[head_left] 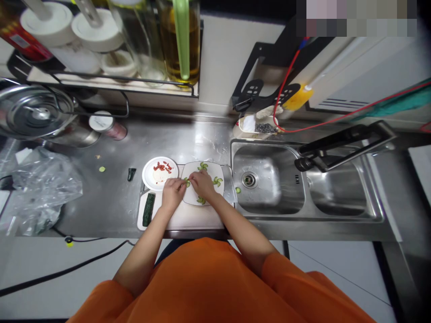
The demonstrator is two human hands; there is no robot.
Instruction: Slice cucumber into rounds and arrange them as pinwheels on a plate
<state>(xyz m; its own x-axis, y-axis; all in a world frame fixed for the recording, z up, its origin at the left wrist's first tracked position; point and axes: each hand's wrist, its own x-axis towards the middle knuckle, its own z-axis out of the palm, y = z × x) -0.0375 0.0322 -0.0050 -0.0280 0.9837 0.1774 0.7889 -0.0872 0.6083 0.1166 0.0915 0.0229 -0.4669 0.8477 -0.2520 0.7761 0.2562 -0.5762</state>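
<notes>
A square white plate (210, 172) with a dark rim lies on a white cutting board (188, 220). Cucumber slices (203, 166) sit fanned in small groups near its edges. At the plate's left side, my left hand (173, 194) and my right hand (202, 185) meet over another group of slices (187, 182). Both hands have their fingers drawn together in a pinch; what lies between the fingertips is too small to make out. A round white plate (147, 174) holding red pieces stands behind my left hand. A piece of dark green cucumber (148, 210) rests on the board's left part.
On the right is a double steel sink (269, 204) with a black faucet (333, 146). The steel counter (101, 197) carries a cucumber end (131, 174), a clear plastic bag (50, 184), a jar (108, 126) and a steel pot (72, 130). A condiment rack (134, 87) hangs above.
</notes>
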